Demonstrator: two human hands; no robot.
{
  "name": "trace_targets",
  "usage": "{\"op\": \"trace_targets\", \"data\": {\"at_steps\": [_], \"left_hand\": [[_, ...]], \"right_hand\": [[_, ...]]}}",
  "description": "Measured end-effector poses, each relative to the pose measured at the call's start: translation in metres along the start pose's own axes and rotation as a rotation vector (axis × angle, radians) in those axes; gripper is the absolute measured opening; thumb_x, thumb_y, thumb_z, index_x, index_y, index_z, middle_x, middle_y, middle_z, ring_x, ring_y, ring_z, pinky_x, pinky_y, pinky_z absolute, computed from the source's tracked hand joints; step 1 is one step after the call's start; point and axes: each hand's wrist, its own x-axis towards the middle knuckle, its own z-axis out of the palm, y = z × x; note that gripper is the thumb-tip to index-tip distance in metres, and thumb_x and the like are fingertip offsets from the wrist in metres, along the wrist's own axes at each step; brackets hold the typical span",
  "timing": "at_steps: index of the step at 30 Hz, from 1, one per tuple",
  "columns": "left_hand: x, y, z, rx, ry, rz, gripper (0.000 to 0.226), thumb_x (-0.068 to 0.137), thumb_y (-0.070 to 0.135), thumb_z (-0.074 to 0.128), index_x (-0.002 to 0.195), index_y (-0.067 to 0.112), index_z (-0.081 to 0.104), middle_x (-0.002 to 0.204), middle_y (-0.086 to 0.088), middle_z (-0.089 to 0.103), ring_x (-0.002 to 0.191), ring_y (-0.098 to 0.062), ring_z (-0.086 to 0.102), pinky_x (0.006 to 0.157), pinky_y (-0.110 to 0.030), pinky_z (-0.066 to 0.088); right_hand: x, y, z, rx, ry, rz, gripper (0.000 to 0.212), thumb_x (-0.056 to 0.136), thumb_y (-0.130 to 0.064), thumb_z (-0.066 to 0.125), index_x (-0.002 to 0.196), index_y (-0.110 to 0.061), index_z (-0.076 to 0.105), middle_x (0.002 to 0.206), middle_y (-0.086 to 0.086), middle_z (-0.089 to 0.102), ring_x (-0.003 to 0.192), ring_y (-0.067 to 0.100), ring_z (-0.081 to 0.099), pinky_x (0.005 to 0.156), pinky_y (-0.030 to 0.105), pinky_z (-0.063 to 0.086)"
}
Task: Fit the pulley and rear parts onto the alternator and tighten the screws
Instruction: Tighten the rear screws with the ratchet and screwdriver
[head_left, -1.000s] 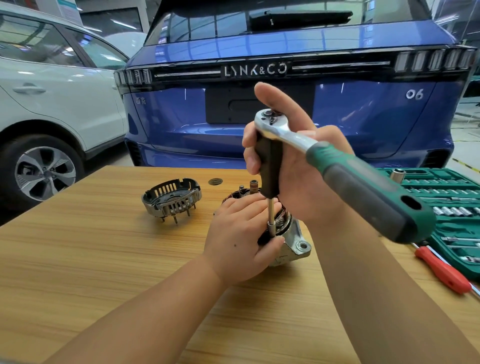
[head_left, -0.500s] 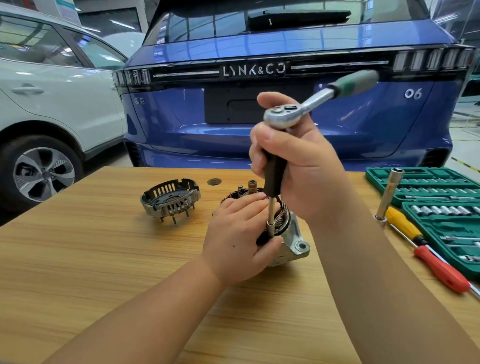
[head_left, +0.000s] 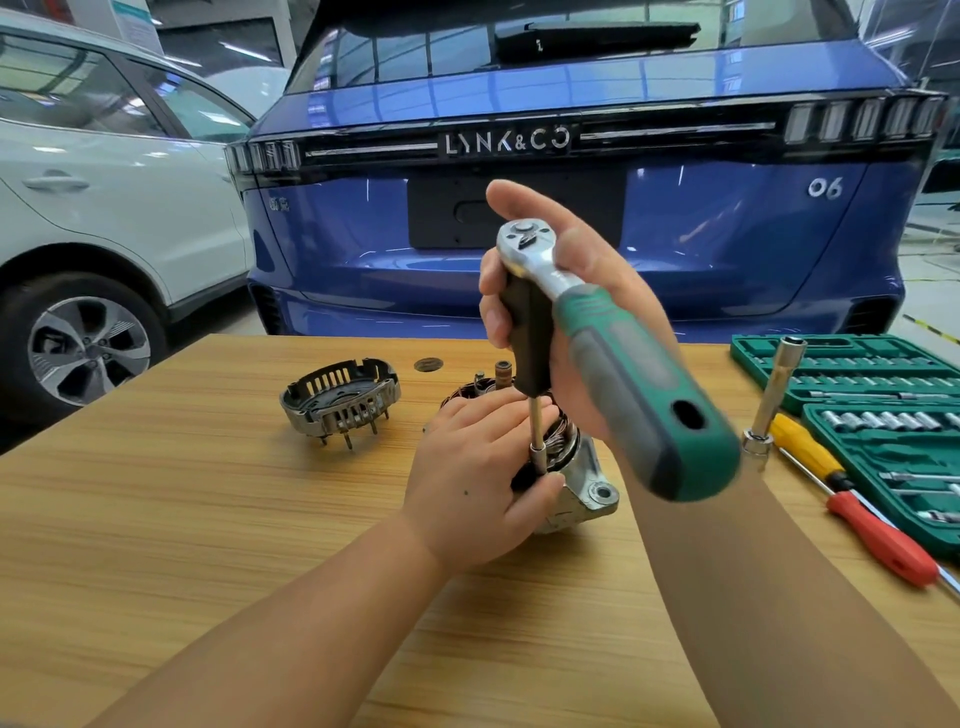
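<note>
The silver alternator (head_left: 582, 493) stands on the wooden table (head_left: 208, 519), copper windings showing at its top. My left hand (head_left: 478, 478) grips its near side. My right hand (head_left: 566, 312) holds the black driver grip under the head of a ratchet wrench (head_left: 623, 364), whose green handle points toward me and to the right. A thin extension with a socket (head_left: 537, 447) runs from the black grip down onto the alternator's top. A loose slotted black rear cover (head_left: 340, 400) lies to the left on the table.
An open green socket set case (head_left: 883, 410) lies at the right, with a yellow and red screwdriver (head_left: 852, 493) and an upright metal extension bar (head_left: 774, 395) beside it. A small dark round part (head_left: 428, 364) sits near the table's far edge. A blue car and a white car stand behind.
The ratchet handle swung away from me to the far right, then back toward me. My left hand and the alternator stayed in place.
</note>
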Motion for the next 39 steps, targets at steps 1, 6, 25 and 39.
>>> {"op": "trace_targets", "data": {"at_steps": [1, 6, 25, 39], "left_hand": [[0.001, -0.004, 0.002, 0.052, -0.032, 0.015, 0.042, 0.085, 0.031, 0.071, 0.121, 0.012, 0.068, 0.121, -0.001, 0.069, 0.121, -0.022, 0.057, 0.100, -0.047, 0.047], [0.000, -0.010, 0.006, 0.149, -0.019, 0.018, 0.034, 0.085, 0.036, 0.068, 0.111, 0.014, 0.073, 0.115, 0.003, 0.071, 0.122, -0.021, 0.059, 0.098, -0.047, 0.045], [0.001, 0.002, -0.005, 0.085, -0.124, -0.054, 0.047, 0.090, 0.033, 0.065, 0.130, 0.009, 0.064, 0.131, -0.004, 0.063, 0.128, -0.025, 0.050, 0.111, -0.042, 0.039], [0.001, -0.011, 0.008, 0.134, 0.071, 0.095, 0.023, 0.082, 0.033, 0.070, 0.097, 0.016, 0.067, 0.098, 0.005, 0.067, 0.102, -0.019, 0.059, 0.085, -0.030, 0.038]], "right_hand": [[0.000, 0.001, 0.004, -0.039, 0.075, -0.019, 0.039, 0.086, -0.023, 0.073, 0.121, -0.014, 0.060, 0.080, 0.001, 0.063, 0.064, 0.014, 0.056, 0.061, 0.025, 0.049], [-0.003, 0.002, 0.012, -0.437, 0.344, -0.115, 0.019, 0.089, -0.025, 0.072, 0.096, -0.010, 0.063, 0.061, -0.007, 0.055, 0.053, 0.008, 0.049, 0.053, 0.020, 0.045], [-0.002, 0.000, 0.000, 0.000, -0.065, -0.049, 0.049, 0.084, -0.028, 0.061, 0.131, -0.016, 0.056, 0.089, 0.010, 0.062, 0.072, 0.021, 0.055, 0.067, 0.029, 0.049], [-0.006, 0.001, 0.013, -0.227, 0.036, -0.168, 0.035, 0.091, 0.004, 0.058, 0.115, -0.021, 0.058, 0.091, 0.004, 0.065, 0.067, 0.016, 0.056, 0.066, 0.031, 0.048]]}}
